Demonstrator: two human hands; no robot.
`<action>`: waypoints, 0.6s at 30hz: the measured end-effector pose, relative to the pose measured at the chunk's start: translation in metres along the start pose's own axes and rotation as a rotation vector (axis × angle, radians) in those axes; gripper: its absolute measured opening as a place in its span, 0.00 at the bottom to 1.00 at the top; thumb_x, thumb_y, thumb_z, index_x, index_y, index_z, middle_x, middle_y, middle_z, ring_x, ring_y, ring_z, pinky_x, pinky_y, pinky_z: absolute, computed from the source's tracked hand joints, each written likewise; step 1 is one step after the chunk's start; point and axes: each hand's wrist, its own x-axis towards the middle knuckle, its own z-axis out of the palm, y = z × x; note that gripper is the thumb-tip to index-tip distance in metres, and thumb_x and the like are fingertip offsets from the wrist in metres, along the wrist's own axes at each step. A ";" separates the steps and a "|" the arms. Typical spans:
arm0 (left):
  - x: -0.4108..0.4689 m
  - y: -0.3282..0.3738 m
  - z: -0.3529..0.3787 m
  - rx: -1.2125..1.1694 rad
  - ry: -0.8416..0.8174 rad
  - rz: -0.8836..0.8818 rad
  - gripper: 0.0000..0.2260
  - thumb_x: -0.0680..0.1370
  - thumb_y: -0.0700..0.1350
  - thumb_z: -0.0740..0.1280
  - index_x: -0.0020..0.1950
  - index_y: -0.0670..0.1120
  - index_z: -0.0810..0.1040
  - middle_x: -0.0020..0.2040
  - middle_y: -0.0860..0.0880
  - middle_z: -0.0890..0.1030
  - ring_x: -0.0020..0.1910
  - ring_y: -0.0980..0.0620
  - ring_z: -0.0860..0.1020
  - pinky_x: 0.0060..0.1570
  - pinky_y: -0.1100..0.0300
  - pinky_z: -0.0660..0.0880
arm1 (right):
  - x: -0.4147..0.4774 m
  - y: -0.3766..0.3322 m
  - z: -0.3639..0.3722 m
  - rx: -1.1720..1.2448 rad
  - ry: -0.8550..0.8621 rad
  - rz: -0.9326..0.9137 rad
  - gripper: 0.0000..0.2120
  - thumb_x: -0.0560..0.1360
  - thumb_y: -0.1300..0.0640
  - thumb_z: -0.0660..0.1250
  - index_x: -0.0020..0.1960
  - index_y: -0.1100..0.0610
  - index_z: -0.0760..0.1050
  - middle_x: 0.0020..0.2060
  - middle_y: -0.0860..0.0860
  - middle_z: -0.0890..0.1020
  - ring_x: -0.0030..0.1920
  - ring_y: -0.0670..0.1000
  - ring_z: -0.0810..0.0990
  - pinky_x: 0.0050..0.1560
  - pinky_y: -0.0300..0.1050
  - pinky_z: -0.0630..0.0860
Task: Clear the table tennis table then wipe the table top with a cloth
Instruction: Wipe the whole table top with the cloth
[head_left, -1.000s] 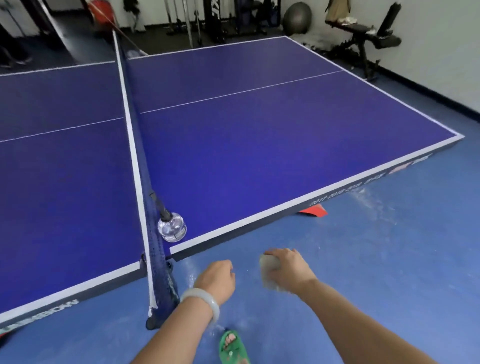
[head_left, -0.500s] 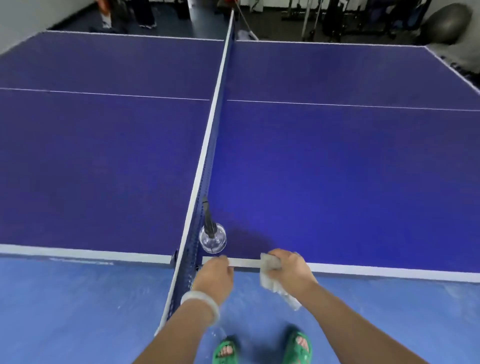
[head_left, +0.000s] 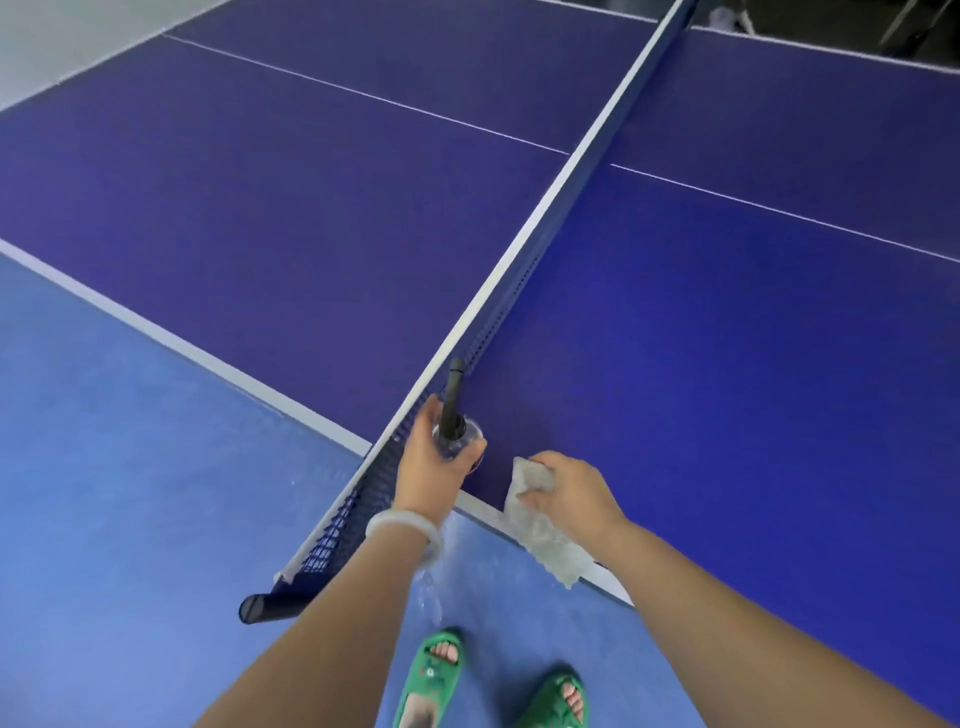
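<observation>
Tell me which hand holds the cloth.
The right hand, gripping the crumpled grey cloth at the table edge. The left hand, wearing the pale bangle, grips the clear bottle beside the net instead.

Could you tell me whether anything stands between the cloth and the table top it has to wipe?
Only the spray bottle, gripped by the left hand beside the net, is just left of the cloth in the right hand. The table top ahead of it shows nothing else.

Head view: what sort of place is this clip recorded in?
Probably an indoor sports or games room: a purple table tennis table with white lines, its net stretched across the middle, and smooth blue floor around it.
</observation>
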 end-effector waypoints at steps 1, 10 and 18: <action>0.003 -0.002 0.002 -0.051 -0.006 -0.001 0.23 0.74 0.42 0.74 0.67 0.49 0.71 0.45 0.61 0.81 0.45 0.62 0.81 0.46 0.70 0.74 | 0.002 0.001 0.001 0.001 -0.006 -0.001 0.15 0.71 0.52 0.74 0.57 0.46 0.77 0.46 0.44 0.81 0.48 0.49 0.79 0.46 0.45 0.76; 0.017 -0.003 0.024 -0.052 0.099 -0.011 0.12 0.70 0.56 0.75 0.46 0.56 0.74 0.40 0.52 0.81 0.44 0.53 0.81 0.47 0.57 0.77 | 0.005 0.007 0.007 0.040 0.021 0.079 0.16 0.71 0.51 0.74 0.57 0.46 0.76 0.42 0.42 0.77 0.41 0.43 0.75 0.36 0.35 0.69; -0.006 -0.004 0.016 -0.077 -0.090 -0.009 0.23 0.74 0.36 0.67 0.51 0.67 0.80 0.40 0.56 0.83 0.28 0.58 0.78 0.28 0.69 0.74 | -0.028 0.008 0.000 0.075 0.088 0.199 0.14 0.73 0.49 0.73 0.56 0.47 0.75 0.45 0.46 0.78 0.43 0.48 0.78 0.40 0.42 0.74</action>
